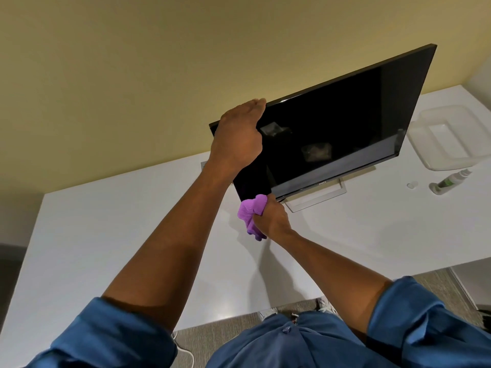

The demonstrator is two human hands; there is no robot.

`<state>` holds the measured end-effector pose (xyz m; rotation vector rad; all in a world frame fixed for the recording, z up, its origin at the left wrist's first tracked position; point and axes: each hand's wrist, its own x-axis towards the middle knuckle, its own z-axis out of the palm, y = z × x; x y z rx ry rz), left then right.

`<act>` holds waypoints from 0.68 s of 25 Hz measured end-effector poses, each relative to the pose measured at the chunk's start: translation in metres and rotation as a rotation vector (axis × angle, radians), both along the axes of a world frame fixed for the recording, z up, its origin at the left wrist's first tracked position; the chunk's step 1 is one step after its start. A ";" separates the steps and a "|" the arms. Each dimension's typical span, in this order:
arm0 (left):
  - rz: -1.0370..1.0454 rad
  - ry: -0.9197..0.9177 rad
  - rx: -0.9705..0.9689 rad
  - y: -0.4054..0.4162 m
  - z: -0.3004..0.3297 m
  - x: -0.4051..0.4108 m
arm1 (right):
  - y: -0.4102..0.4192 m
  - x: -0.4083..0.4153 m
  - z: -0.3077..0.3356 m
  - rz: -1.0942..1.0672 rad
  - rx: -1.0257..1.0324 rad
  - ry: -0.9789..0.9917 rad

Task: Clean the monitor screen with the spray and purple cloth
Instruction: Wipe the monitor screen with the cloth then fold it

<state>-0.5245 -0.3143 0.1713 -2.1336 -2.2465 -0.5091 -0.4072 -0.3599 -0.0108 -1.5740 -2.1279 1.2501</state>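
A black monitor [332,123] with a dark screen stands on a silver stand on the white table [119,235]. My left hand [239,136] grips the monitor's top left corner, fingers curled over the upper edge. My right hand [273,217] holds a bunched purple cloth [251,211] against the screen's lower left corner. The spray bottle [451,179] lies on its side on the table to the right, well away from both hands, with its small clear cap [411,185] beside it.
A white plastic tray [449,136] sits at the back right of the table, behind the spray bottle. A yellow wall rises behind the table. The table's near edge runs in front of my body, with grey carpet and a white cable below.
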 end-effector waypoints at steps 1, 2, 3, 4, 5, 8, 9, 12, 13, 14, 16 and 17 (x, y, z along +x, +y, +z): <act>-0.001 -0.032 0.019 -0.004 0.002 -0.006 | -0.002 0.000 0.000 -0.038 -0.018 0.025; 0.002 -0.052 0.042 -0.008 0.002 -0.013 | -0.002 0.001 0.000 -0.066 -0.027 0.087; 0.009 -0.063 0.067 -0.013 0.002 -0.020 | -0.005 0.002 0.001 -0.075 -0.028 0.167; 0.019 -0.080 0.092 -0.019 0.000 -0.026 | -0.006 0.003 0.000 -0.075 -0.023 0.229; 0.037 -0.118 0.117 -0.025 -0.003 -0.031 | -0.006 0.003 0.001 -0.068 -0.019 0.240; 0.133 -0.373 0.223 -0.041 -0.014 -0.038 | -0.003 0.000 0.001 -0.107 -0.052 0.193; 0.166 -0.486 0.250 -0.045 -0.018 -0.038 | -0.004 -0.002 0.003 -0.110 -0.045 0.187; 0.267 -0.863 0.212 -0.052 -0.029 -0.036 | -0.004 -0.009 0.020 -0.165 -0.011 0.227; 0.278 -0.980 0.190 -0.054 -0.033 -0.035 | -0.003 -0.012 0.029 -0.199 -0.014 0.282; 0.275 -1.072 0.181 -0.056 -0.037 -0.034 | -0.002 -0.015 0.040 -0.223 -0.009 0.355; 0.265 -1.207 0.189 -0.061 -0.044 -0.037 | 0.003 -0.025 0.067 -0.267 0.068 0.456; 0.261 -1.264 0.190 -0.063 -0.046 -0.038 | 0.008 -0.029 0.082 -0.285 0.154 0.461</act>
